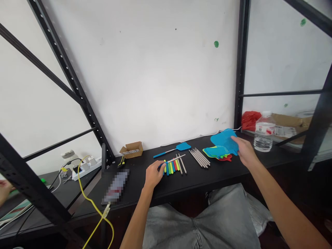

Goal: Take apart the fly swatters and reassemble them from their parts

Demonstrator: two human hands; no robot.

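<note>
My left hand [155,173] is closed on a blue handle with a thin metal rod [178,158] pointing right. Under it lies a row of coloured handles [171,167] in blue, green, red and yellow, with loose rods beside them. In my right hand [243,149] is a blue fly swatter head [225,139], gripped by its edge. It is lifted over a pile of swatter heads [215,152] in blue, yellow-green and red. Several metal rods [199,158] lie between the two hands. A whole blue fly swatter [183,146] rests behind the handles.
A small cardboard box [132,150] stands at the back left, with a pixelated phone-like object [116,186] nearer me. A water bottle [264,133] stands at right. A yellow cable [85,193] hangs by the power strip [86,167]. Another person's hand [3,191] shows far left.
</note>
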